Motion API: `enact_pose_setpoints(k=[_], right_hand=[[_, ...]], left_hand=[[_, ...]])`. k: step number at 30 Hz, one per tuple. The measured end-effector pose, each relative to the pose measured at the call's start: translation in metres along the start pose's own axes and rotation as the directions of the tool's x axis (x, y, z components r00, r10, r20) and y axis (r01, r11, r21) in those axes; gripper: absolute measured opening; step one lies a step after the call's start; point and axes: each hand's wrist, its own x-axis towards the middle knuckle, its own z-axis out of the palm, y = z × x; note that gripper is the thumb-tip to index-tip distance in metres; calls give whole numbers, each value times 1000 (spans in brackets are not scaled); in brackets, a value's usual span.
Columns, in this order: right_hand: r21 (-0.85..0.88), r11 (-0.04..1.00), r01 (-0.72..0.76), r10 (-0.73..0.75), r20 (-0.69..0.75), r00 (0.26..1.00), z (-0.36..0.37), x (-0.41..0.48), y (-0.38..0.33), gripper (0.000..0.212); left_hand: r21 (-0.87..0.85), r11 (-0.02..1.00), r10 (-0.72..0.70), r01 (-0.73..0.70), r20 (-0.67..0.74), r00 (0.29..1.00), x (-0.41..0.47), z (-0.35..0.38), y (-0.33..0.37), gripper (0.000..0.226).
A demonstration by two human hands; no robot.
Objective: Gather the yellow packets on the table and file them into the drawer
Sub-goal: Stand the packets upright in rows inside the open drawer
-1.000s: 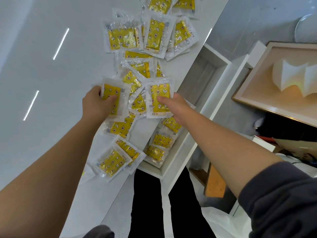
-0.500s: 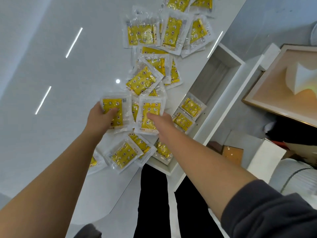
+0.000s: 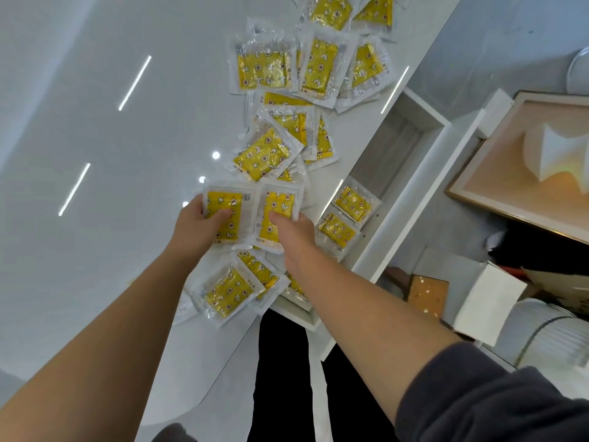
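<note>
The glossy pale table [image 3: 95, 250] fills the left, with bright light strips [image 3: 134, 82] mirrored in it. The left hand [image 3: 197, 228] grips a yellow packet [image 3: 228, 215], thumb on top and fingers curled beneath. Just right of it, the right hand [image 3: 293, 231] pinches a second packet [image 3: 279, 207] the same way. Loose packets [image 3: 264, 154] trail along the table's right edge from far to near, overlapping. Beside that edge the white drawer [image 3: 392, 215] stands open, with filed packets [image 3: 353, 202] lying flat at its near end. Farther right on the floor are a framed panel [image 3: 510, 173], a brown box [image 3: 427, 296], a white box [image 3: 490, 301] and a ribbed white cylinder [image 3: 548, 339].
</note>
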Motion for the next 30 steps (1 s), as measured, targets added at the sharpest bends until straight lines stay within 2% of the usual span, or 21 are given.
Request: enact_pose_setpoints(k=[13,16,22,24,27,30], right_hand=[[0,1000,-23,23,136,990,-14,15,6,25],[23,999,-36,31,185,982,-16,16,8,37],[35,999,-42,31,250,968,-18,12,4,46],[8,1000,-22,20,249,968,-22,11,2,55],[-4,1000,-12,13,227,974,-30,12,-3,51],[21,1000,-23,19,185,983,-40,15,-6,69]], left_hand=[[-83,995,-55,55,1,998,1,2,0,27],[-85,994,-64,63,0,998,1,2,1,24],[-143,987,-73,76,24,997,1,-1,5,22],[-182,980,-79,85,37,996,0,-1,7,23],[-198,978,-69,73,27,997,-1,-1,11,26],[-198,978,-68,63,-17,998,0,-1,14,27]])
